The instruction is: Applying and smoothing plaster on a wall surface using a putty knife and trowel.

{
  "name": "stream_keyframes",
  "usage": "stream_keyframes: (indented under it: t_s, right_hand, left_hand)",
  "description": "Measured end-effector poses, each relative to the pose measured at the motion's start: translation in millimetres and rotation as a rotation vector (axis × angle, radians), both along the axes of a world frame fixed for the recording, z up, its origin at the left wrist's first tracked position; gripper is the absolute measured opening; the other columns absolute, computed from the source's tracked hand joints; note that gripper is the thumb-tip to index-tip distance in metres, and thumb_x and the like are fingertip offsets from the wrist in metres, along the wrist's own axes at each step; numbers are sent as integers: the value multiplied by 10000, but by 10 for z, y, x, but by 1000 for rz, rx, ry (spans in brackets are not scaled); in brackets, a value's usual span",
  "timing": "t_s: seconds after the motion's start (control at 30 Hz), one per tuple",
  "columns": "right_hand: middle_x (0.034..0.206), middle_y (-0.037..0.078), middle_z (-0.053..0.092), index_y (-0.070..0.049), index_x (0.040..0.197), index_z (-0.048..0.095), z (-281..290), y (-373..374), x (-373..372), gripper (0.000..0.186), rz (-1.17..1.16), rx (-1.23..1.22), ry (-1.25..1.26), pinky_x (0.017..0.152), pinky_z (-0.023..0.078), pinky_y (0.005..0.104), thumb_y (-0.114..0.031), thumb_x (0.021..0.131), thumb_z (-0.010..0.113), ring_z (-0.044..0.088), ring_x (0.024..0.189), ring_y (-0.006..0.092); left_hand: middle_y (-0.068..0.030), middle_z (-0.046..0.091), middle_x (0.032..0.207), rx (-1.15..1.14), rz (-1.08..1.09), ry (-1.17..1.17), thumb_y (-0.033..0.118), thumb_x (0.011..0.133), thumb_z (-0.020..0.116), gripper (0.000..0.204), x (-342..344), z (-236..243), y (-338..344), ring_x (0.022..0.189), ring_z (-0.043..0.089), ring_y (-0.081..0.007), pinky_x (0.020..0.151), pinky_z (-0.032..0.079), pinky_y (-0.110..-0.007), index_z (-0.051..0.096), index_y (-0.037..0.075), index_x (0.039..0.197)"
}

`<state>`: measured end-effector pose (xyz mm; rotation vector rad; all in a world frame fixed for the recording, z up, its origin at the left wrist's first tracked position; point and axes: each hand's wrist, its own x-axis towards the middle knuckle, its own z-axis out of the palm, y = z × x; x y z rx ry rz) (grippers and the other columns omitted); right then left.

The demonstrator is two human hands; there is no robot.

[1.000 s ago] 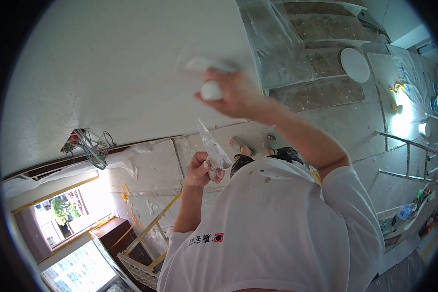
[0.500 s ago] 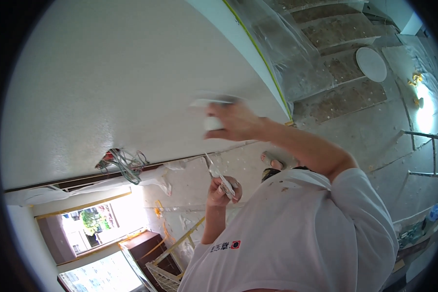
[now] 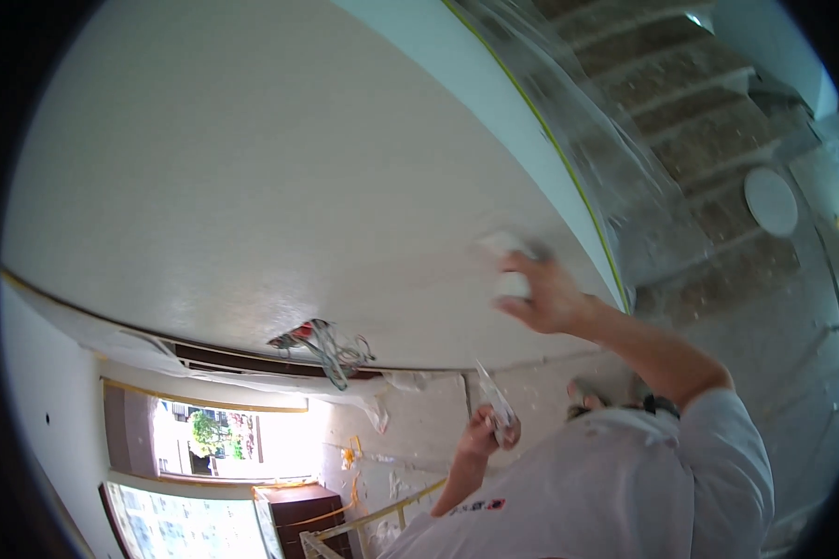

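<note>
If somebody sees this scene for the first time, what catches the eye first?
First, the big white plastered surface filling the upper left, with the right hand pressing a small white block against it at centre right. Lower down, the left hand grips a thin metal scraper blade, and a tangle of loose coloured wires hangs at the surface's lower edge.

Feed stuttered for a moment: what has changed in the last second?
The right hand, pressing the white pad to the wall, has slid rightward and lower in view, close to the yellow tape line. Nothing taken up or let go. The left hand keeps its grip on the putty knife by the chest.
</note>
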<state>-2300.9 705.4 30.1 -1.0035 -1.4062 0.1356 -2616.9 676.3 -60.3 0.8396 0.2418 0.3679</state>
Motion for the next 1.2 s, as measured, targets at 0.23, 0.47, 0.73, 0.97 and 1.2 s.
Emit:
stream_keyframes:
  t_s: [0.23, 0.47, 0.73, 0.97, 1.2]
  right_hand:
    - [614, 122, 543, -12, 1062, 507, 1858, -139, -106, 345, 129, -125, 273, 549, 460, 402, -304, 916, 618, 568, 524, 246]
    - [606, 81, 559, -64, 996, 533, 1093, -9, -184, 310, -17, -127, 26, 492, 457, 376, -348, 918, 628, 571, 489, 181]
    - [535, -17, 482, -102, 864, 544, 2629, 330, -823, 408, -148, 162, -40, 403, 403, 246, -492, 972, 497, 512, 442, 81]
    - [549, 36, 507, -97, 766, 509, 3111, -255, 103, 533, 132, 99, 542, 349, 399, 328, -599, 939, 467, 512, 391, 165]
    - [541, 17, 473, -120, 832, 503, 3201, 91, -342, 552, -59, -50, 236, 359, 388, 290, -655, 933, 415, 458, 389, 120]
  left_hand:
    - [-78, 627, 786, -62, 14, -8, 366, 956, 573, 369, -134, -4, -79, 573, 522, -183, 490, 402, -305, 642, 26, 1081]
    - [-82, 621, 791, 48, -108, -115, 362, 974, 547, 302, -246, 65, 187, 579, 528, -184, 498, 408, -312, 637, 73, 969]
    - [-74, 607, 762, 83, -180, -96, 390, 982, 523, 330, -685, 92, 439, 572, 528, -181, 507, 410, -315, 619, 77, 942]
    - [-76, 617, 794, -30, -72, -138, 390, 966, 564, 398, -1575, -160, 474, 644, 561, -174, 553, 441, -298, 626, 3, 1038]
    - [-45, 648, 917, -83, 69, -65, 272, 930, 645, 161, -1860, -161, 521, 866, 621, -165, 777, 517, -340, 626, 139, 1020]
